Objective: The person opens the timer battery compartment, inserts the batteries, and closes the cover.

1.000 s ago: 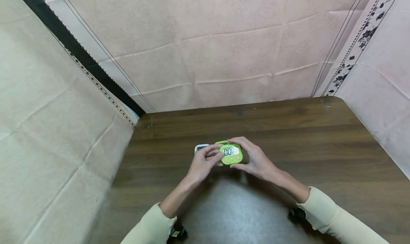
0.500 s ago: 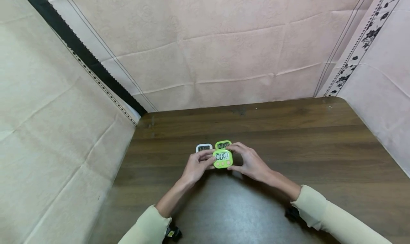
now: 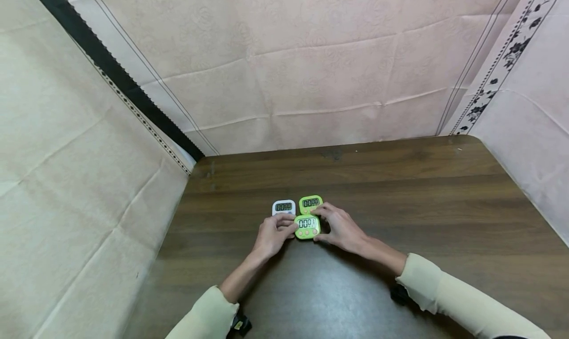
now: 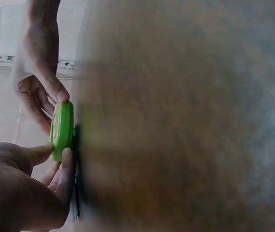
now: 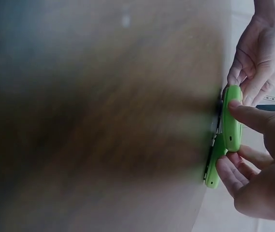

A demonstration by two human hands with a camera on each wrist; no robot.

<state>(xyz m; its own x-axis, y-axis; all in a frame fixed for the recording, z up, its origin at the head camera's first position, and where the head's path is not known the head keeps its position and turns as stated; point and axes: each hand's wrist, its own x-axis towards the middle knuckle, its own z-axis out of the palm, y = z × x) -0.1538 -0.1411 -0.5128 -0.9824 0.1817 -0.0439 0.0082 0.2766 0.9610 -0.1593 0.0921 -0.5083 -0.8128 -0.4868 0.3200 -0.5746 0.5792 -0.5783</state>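
Note:
A lime-green digital timer (image 3: 306, 232) with a grey display and small buttons is between my two hands. My left hand (image 3: 271, 236) pinches its left edge with thumb and fingers. My right hand (image 3: 345, 231) grips its right side, thumb at the near corner and fingers at the far one. Just behind it lies another green timer (image 3: 309, 201), partly covered by my right fingers. A white timer (image 3: 283, 206) lies left of that, its lower part behind my left fingers. In the right wrist view the held timer (image 5: 232, 123) slightly overlaps the other green timer (image 5: 215, 162).
The brown wooden table (image 3: 400, 181) extends around the timers on all sides. Pale cloth (image 3: 311, 72) hangs behind its far edge, and more cloth borders the left and right sides.
The held green timer has come down and left, toward me, with both hands. The green timer and white timer behind it are now more exposed.

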